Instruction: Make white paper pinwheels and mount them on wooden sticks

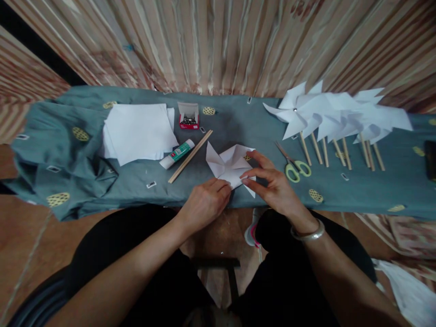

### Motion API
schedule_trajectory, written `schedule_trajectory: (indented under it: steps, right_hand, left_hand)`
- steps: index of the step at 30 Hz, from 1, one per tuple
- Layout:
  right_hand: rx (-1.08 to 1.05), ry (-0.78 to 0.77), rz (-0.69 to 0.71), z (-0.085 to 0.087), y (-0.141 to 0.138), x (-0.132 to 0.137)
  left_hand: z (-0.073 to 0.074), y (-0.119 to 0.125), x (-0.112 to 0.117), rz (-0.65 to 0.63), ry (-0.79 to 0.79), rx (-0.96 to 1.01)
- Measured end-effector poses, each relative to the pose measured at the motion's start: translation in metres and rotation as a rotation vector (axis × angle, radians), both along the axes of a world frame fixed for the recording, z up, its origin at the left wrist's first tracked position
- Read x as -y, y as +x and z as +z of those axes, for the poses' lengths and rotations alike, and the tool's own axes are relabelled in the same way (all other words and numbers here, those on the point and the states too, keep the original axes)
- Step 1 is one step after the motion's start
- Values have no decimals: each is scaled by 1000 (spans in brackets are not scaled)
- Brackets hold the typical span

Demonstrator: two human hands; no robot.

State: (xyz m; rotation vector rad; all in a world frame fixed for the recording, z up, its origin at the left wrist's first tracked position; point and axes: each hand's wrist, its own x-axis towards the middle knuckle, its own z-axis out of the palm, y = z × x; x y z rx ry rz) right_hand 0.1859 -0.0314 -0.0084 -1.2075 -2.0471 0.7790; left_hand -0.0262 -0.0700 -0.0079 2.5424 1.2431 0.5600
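A white paper pinwheel (231, 164), its corners folded up into blades, lies at the front edge of the cloth between my hands. My left hand (209, 198) is closed on its near left side, fingers pressed together at the paper. On the right side, my right hand (269, 181) pinches a paper edge between thumb and a finger, with the index finger reaching above. Left of the pinwheel lie a few wooden sticks (190, 156) and a green-and-white glue stick (177, 154). Scissors (295, 167) with light green handles lie right of my right hand.
At left is a stack of white paper sheets (139, 131). A small open red box (188, 119) of metal pins stands behind the glue stick. Several finished pinwheels (340, 113) on sticks lie overlapping at right. A patterned green cloth (225, 113) covers the narrow table before a striped curtain (218, 45).
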Motion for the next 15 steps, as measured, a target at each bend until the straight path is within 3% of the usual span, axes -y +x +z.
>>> schedule_trajectory:
  steps: [9, 15]
  right_hand:
    - [131, 132, -65, -9, -18, -3]
    - [154, 169, -93, -10, -25, -3]
  left_hand:
    - [-2, -2, 2, 43, 37, 61]
    - [-2, -2, 4, 2, 39, 56]
